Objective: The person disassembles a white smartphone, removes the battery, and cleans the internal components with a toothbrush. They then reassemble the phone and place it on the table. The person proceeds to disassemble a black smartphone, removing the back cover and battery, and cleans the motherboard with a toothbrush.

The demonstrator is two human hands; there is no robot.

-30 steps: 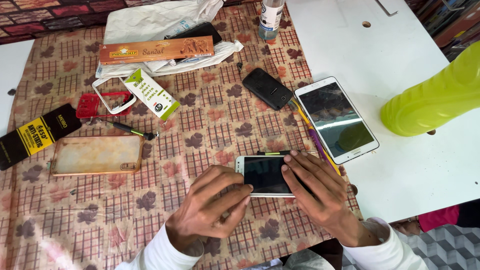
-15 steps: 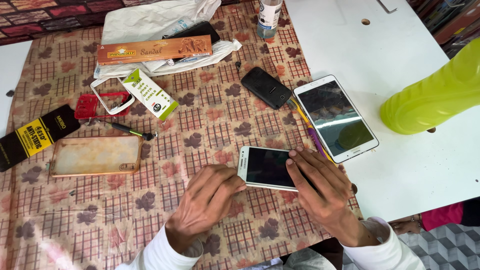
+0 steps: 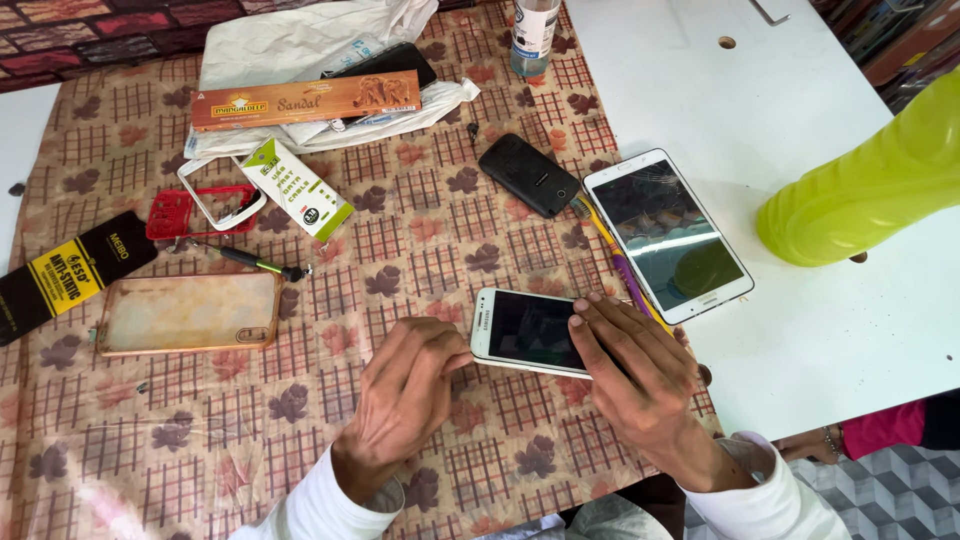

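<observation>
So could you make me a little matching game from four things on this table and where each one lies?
Things:
1. white phone
2. white tablet
3. clear phone case
4. green bottle

Places:
A. far right, on the bare white top
B. left, on the patterned cloth
C. under both hands
D. right edge of the cloth, beside a black phone

Pairs: 1-C, 2-D, 3-B, 4-A

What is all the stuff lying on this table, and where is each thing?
white smartphone: 1, white frame, dark screen, centre front, under both hands
white tablet: 1, right of centre
black phone: 1, above centre
clear phone case: 1, yellowed, left
long box: 1, orange-brown, top
small carton: 1, white-green, upper left
red frame: 1, left
screwdriver: 1, dark, left
black packet: 1, black-yellow, far left
green bottle: 1, lime, right
left hand: touching smartphone's left end
right hand: covering its right end
</observation>
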